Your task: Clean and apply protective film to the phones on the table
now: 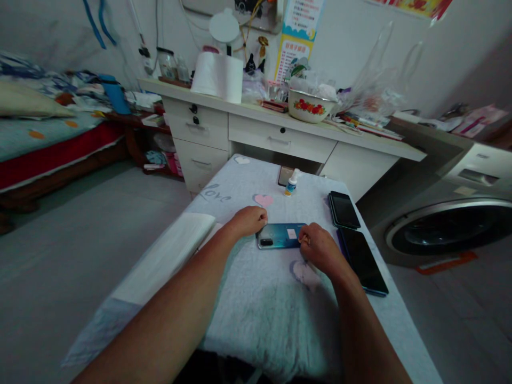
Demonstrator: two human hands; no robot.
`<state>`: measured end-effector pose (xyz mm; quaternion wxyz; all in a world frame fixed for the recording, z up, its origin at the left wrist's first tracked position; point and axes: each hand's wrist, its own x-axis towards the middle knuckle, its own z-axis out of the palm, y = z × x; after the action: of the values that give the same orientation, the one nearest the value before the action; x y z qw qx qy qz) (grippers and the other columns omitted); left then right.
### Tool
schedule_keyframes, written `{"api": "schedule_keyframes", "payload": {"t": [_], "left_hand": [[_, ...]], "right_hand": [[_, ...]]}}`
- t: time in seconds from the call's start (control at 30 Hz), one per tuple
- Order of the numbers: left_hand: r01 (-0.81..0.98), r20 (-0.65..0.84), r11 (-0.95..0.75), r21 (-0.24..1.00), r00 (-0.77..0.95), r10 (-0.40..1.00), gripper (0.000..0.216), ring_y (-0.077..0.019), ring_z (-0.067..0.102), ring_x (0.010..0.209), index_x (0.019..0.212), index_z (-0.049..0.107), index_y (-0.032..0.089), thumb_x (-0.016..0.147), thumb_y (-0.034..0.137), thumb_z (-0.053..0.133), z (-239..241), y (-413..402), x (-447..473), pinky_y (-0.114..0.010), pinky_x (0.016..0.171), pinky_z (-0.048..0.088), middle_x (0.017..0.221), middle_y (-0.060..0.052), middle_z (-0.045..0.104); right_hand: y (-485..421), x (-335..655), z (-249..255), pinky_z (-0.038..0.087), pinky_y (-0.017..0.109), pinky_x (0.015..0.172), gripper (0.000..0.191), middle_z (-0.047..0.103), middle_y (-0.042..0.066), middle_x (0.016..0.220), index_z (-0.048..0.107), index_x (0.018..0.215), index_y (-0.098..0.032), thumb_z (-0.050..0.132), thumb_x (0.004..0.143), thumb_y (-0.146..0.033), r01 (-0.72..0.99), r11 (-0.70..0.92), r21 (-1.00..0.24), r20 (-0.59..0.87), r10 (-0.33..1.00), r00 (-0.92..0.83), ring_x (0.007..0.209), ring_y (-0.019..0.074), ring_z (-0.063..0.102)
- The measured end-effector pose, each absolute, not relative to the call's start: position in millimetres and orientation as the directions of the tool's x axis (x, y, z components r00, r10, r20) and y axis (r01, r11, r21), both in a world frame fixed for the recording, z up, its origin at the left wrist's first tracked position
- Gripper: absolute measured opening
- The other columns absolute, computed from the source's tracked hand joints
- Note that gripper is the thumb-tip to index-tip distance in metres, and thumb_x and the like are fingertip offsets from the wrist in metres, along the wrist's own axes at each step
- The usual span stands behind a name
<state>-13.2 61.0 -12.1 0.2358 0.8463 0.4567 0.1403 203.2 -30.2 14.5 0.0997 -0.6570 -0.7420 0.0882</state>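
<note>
A smartphone (280,236) with a shiny blue-to-silver back lies face down on the cloth-covered table. Its dark camera block is at the left end, and a small pale sticker is near its middle. My left hand (251,220) is closed at the phone's upper left corner, fingertips curled out of sight. Over the phone's right end, my right hand (319,244) is closed with thumb and fingers pinched together. Whatever lies inside either pinch is too small or hidden to make out.
Two dark devices, a smaller one (344,209) and a larger tablet (363,261), lie along the right edge. A small spray bottle (292,183) stands beside another phone (285,175) at the back. A folded white cloth (168,256) lies left. A washing machine (448,197) stands right.
</note>
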Motion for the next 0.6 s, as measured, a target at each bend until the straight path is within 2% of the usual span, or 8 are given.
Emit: {"api": "schedule_keyframes", "payload": {"t": [0.17, 0.6], "left_hand": [[0.706, 0.023, -0.472, 0.528, 0.544, 0.838, 0.017, -0.0127, 0.056, 0.069, 0.08, 0.067, 0.015, 0.077, 0.018, 0.051, -13.3, 61.9, -12.9, -0.022, 0.062, 0.037, 0.077, -0.002, 0.067], [0.713, 0.019, -0.474, 0.517, 0.544, 0.839, 0.018, -0.0132, 0.056, 0.07, 0.08, 0.068, 0.015, 0.078, 0.018, 0.051, -7.3, 59.1, -12.0, -0.022, 0.063, 0.039, 0.077, -0.003, 0.067]], "right_hand": [[-27.2, 197.4, 9.5, 0.032, 0.023, 0.068, 0.022, 0.059, 0.006, 0.087, 0.066, 0.088, -0.016, 0.043, 0.088, -0.013, 0.967, 0.072, -0.243, 0.078, 0.995, -0.055, 0.076, 0.0135, 0.052], [-33.1, 158.4, 6.1, 0.035, 0.023, 0.077, 0.021, 0.061, 0.006, 0.093, 0.065, 0.092, -0.018, 0.044, 0.094, -0.018, 0.932, 0.247, -0.266, 0.131, 0.967, -0.219, 0.086, 0.0148, 0.055]]}}
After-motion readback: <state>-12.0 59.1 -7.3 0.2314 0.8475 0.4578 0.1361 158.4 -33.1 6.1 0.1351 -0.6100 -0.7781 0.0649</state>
